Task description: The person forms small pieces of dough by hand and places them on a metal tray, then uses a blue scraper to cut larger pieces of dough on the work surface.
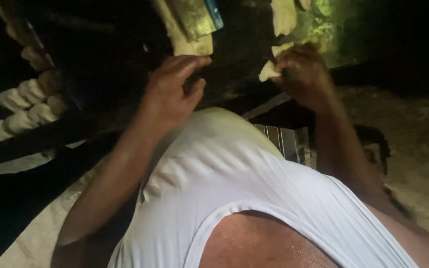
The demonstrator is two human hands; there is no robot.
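Observation:
My right hand (304,74) is closed around a pale lump of dough (270,69) at the upper right, close to a dark work surface (244,39). My left hand (175,89) hovers over that surface with its fingers curled and apart, holding nothing. More pale dough pieces (285,15) lie above my right hand, and a flat strip of dough (187,42) lies just above my left hand. My white sleeveless shirt (234,183) fills the lower middle of the view.
Several round dough balls (26,104) sit in rows at the far left on a dark tray. A ridged metal block (286,141) stands below the work surface. Sandy ground (413,149) lies at the right. Most of the scene is dark.

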